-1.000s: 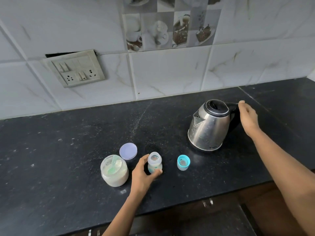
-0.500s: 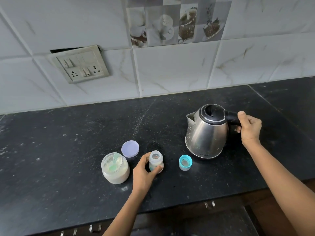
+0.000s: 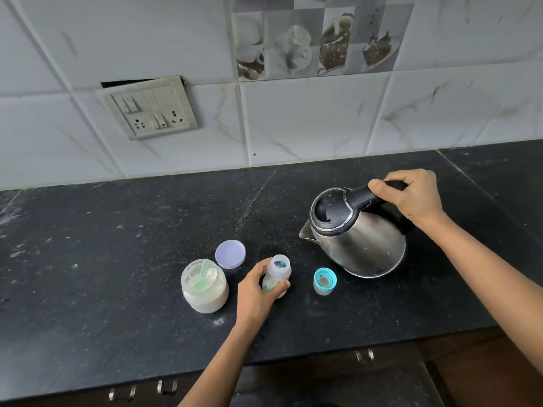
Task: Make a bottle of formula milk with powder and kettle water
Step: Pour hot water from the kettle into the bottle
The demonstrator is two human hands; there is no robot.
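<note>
My left hand [image 3: 256, 292] grips a small clear baby bottle [image 3: 277, 274] that stands uncapped on the black counter [image 3: 117, 289]. A steel kettle [image 3: 357, 235] with a black lid is lifted and tilted, its spout pointing left toward the bottle. My right hand [image 3: 412, 196] holds the kettle's black handle. The bottle's teal cap with teat [image 3: 324, 281] sits on the counter to the bottle's right. An open jar of white formula powder [image 3: 204, 286] with a green scoop in it stands to the left of the bottle.
The jar's lilac lid [image 3: 230, 254] lies flat behind the jar. A switch and socket plate [image 3: 151, 107] is on the tiled wall. The counter's front edge runs below my forearms, with cabinet handles [image 3: 364, 355] under it.
My right hand closed round the kettle handle, lifted the kettle and tilted it toward the bottle. My left hand stayed on the bottle.
</note>
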